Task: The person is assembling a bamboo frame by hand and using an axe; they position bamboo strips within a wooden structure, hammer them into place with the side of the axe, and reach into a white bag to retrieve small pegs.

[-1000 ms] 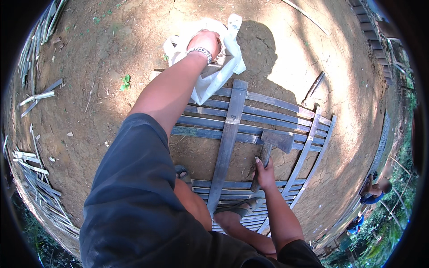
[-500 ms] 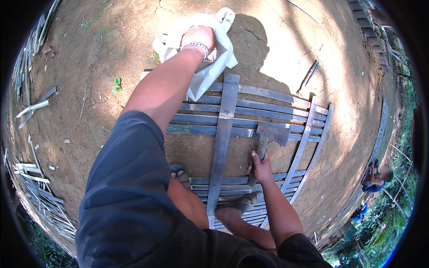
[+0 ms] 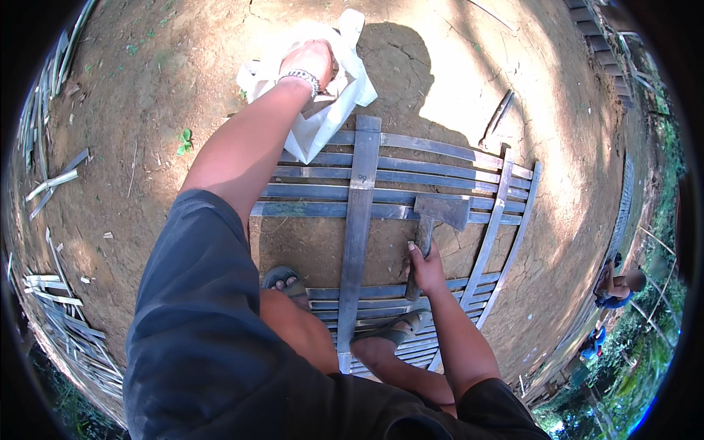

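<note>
My left hand [image 3: 311, 61], with a chain bracelet at the wrist, reaches down into a white sack [image 3: 350, 82] lying in bright sun beyond the slats. Its fingers are hidden by the sack and the glare, so I cannot tell what they hold. My right hand [image 3: 427, 267] is wrapped round the wooden handle of a hatchet [image 3: 443, 211], whose broad metal head points away from me. Beneath the hatchet lies a flat lattice panel [image 3: 360, 198] of dark grey slats, with long strips crossed by several thinner ones. One sandalled foot [image 3: 396, 331] stands on the near slats.
Piles of split strips [image 3: 70, 323] lie along the left side. A short dark stick [image 3: 497, 117] rests on the ground beyond the panel. At the far right sits a person [image 3: 620, 286] by green plants. A small green sprout [image 3: 185, 141] grows left of my arm.
The view has shifted slightly, so everything sits a little further left. My left hand stays at the sack and my right hand keeps hold of the hatchet.
</note>
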`<state>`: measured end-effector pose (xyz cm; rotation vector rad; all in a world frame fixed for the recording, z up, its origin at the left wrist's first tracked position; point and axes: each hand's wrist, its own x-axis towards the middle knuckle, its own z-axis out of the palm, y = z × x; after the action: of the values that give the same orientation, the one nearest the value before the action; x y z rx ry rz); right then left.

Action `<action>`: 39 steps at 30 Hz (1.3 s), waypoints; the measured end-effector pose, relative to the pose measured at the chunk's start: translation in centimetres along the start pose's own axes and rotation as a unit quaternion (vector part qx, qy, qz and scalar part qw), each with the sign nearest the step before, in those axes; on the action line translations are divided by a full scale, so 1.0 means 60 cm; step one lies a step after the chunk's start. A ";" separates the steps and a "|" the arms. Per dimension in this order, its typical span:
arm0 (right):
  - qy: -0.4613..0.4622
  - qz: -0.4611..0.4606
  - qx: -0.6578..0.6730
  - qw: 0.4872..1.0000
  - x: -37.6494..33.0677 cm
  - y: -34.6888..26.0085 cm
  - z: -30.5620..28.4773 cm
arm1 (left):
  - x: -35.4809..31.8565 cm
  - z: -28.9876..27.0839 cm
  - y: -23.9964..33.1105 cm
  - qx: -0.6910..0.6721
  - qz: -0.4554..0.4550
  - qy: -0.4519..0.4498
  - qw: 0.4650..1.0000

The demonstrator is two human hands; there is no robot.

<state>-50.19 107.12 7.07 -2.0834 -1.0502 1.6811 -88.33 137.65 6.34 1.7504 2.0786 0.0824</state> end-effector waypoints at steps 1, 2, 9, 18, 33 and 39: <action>0.000 -0.001 0.004 1.000 0.000 0.000 0.001 | -0.004 -0.006 -0.004 -0.014 0.014 0.014 1.000; -0.003 0.000 0.007 1.000 0.001 0.000 0.002 | -0.006 0.001 -0.015 -0.050 0.062 0.080 0.994; 0.002 0.004 0.016 1.000 -0.005 -0.001 0.004 | -0.130 -0.111 0.000 -0.295 0.114 0.043 0.948; -0.007 0.033 0.086 0.996 -0.012 -0.010 0.007 | -0.252 -0.032 -0.002 -0.489 0.172 -0.092 0.850; -0.030 0.055 -0.114 0.992 -0.125 -0.065 -0.229 | -0.332 -0.095 0.013 -0.556 -0.074 0.051 0.827; 0.000 0.189 -0.260 0.947 -0.358 -0.014 -0.391 | -0.656 -0.243 -0.055 -0.251 -0.204 -0.030 0.946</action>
<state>-30.16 98.61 30.25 -2.7693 -1.2651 1.6953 -91.84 102.63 29.49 0.9959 2.0921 0.3924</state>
